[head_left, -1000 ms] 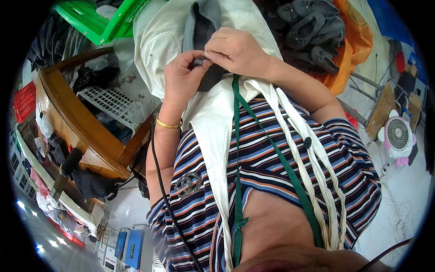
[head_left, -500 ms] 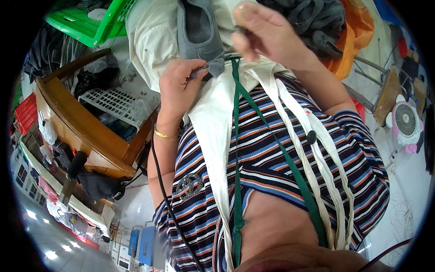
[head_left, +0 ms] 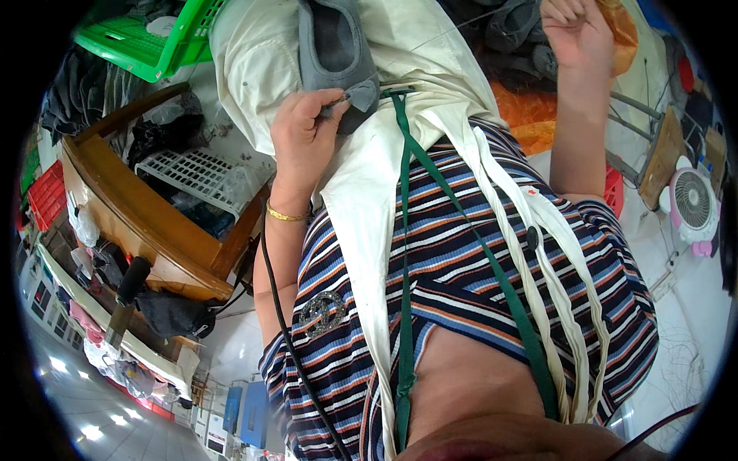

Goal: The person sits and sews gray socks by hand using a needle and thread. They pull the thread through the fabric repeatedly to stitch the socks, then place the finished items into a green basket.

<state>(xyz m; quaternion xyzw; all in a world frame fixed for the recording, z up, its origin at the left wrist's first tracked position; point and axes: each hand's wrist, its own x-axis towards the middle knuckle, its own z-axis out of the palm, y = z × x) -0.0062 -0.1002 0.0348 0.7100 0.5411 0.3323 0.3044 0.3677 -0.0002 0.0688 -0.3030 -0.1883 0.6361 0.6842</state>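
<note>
A grey slip-on shoe (head_left: 338,75) lies on the pale apron (head_left: 415,46) over my lap, its opening facing up. At its toe end sits a small grey fabric bow (head_left: 362,95). My left hand (head_left: 304,127) is closed, pinching the bow against the shoe between thumb and fingers. A fine dark thread (head_left: 453,28) stretches from near the bow up to the right, toward my raised right hand (head_left: 578,34). That hand is closed, fingers curled at the upper edge of the view; any needle in it is hidden.
Grey shoes (head_left: 515,38) fill an orange bag (head_left: 526,115) at the upper right. To the left stand a green crate (head_left: 127,46), a wooden chair (head_left: 146,223) and a white plastic basket (head_left: 192,175). A fan (head_left: 689,196) stands at far right. A black cable (head_left: 278,300) crosses my left arm.
My right hand has swung away from the shoe, up and to the right, and the thread now shows stretched out. The left hand keeps its pinch on the bow.
</note>
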